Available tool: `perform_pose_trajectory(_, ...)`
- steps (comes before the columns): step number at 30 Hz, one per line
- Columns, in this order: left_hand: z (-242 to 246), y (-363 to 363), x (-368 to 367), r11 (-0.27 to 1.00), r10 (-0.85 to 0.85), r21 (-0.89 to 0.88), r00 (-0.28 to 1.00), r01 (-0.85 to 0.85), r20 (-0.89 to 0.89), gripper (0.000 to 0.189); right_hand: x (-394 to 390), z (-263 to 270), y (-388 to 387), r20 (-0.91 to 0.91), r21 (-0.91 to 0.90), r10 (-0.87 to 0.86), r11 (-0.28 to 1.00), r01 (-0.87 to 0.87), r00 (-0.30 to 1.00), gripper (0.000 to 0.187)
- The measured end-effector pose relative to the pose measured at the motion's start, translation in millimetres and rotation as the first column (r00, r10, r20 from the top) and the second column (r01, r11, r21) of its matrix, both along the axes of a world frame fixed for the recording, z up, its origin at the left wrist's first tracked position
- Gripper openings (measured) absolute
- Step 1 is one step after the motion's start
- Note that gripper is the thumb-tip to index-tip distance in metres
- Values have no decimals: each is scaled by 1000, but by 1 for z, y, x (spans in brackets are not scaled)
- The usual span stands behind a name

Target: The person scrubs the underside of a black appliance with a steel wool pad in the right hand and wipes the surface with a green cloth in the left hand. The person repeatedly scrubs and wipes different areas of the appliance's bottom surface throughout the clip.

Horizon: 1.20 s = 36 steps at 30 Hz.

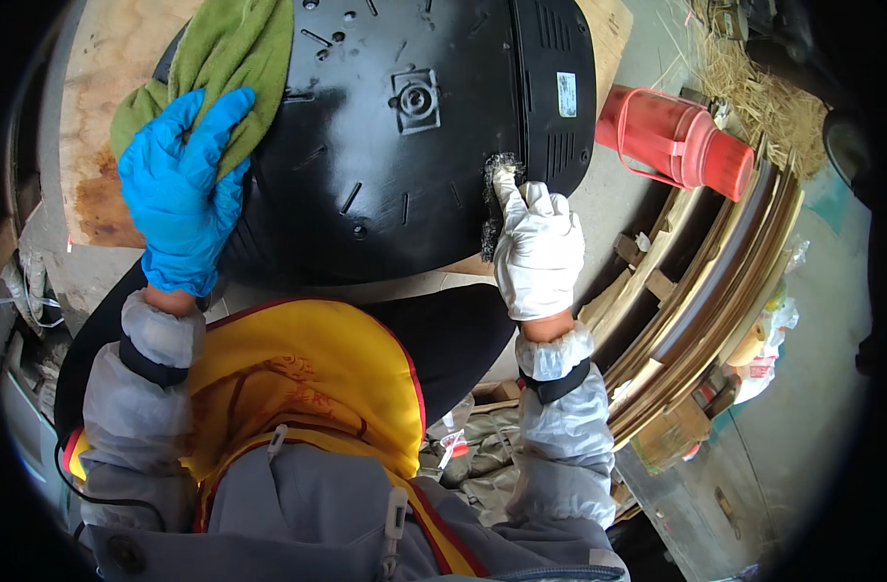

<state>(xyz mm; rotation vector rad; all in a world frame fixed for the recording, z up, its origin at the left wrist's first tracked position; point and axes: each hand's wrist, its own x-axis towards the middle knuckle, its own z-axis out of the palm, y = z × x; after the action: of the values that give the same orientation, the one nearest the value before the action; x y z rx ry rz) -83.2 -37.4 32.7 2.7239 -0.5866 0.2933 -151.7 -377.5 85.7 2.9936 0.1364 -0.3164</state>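
In front of me lies a large, glossy black plastic housing (pixel 312 240) with slots, screw holes and a raised square detail on its surface. My left hand (pixel 185 193), in a blue disposable glove, grips a green cloth (pixel 236 51) at the housing's left side. My right hand (pixel 539 251), in a white glove, holds a dark wiry scouring pad (pixel 491 218) against the housing beside its long seam. The index finger presses on the pad's upper end. A small label (pixel 566 94) with writing sits right of the seam.
Under the housing is a stained plywood board (pixel 98 131). A red thermos flask (pixel 676 142) lies to the right, near straw (pixel 764 87) and a stack of long boards (pixel 735 269). A yellow apron (pixel 341 356) covers my lap. Plastic bags (pixel 767 356) rest beyond the boards.
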Motion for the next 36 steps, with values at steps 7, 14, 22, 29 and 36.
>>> perform_pose_trajectory(7,2,0,1,1000,-20,1,1000,20,18,54,7,-3,1,85,-1,32,999,-33,996,48)
perform_pose_trajectory(14,2,-1,1,1000,0,2,1000,0,4,55,5,-8,0,120,-41,22,999,-18,993,29)
perform_pose_trajectory(22,1,2,0,999,-12,-34,1000,11,-28,56,3,-2,0,-72,-79,-27,997,22,997,48)
perform_pose_trajectory(29,1,1,1,1000,-10,-17,1000,10,-14,55,14,-6,0,101,25,22,999,-24,995,51)
perform_pose_trajectory(36,2,1,1,999,-19,-40,1000,18,-18,54,0,1,3,-33,-109,13,994,-17,999,52)
